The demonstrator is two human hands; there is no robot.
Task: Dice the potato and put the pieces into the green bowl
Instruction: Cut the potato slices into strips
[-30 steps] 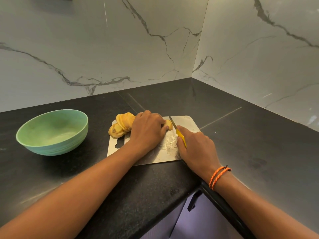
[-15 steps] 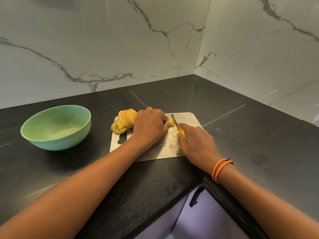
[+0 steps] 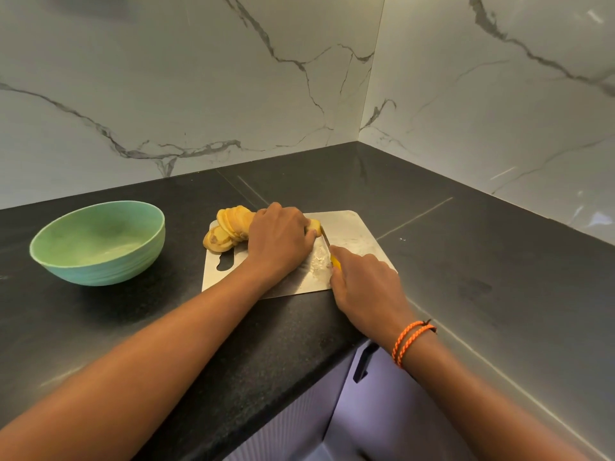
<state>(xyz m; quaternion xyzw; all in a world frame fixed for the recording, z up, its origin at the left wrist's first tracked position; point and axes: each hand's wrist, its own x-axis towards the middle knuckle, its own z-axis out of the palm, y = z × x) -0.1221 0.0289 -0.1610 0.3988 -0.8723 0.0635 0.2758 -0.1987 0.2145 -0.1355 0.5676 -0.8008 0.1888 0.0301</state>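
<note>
A steel cutting board (image 3: 352, 229) lies on the black counter. On its left end a row of potato slices (image 3: 229, 227) leans together. My left hand (image 3: 281, 239) curls over the uncut end of the potato (image 3: 315, 226), of which only a small tip shows. My right hand (image 3: 364, 282) grips a yellow-handled knife (image 3: 327, 244), its blade set against the potato right beside my left fingertips. The green bowl (image 3: 100, 241) stands empty to the left of the board.
Marble walls meet in a corner behind the counter. The counter's front edge runs diagonally under my forearms, with a cabinet door and its dark handle (image 3: 364, 362) below. Bare black counter (image 3: 482, 261) extends right of the board.
The view has shifted slightly. Both hands hold their places on the potato and knife, and the blade stays at the potato's right end.
</note>
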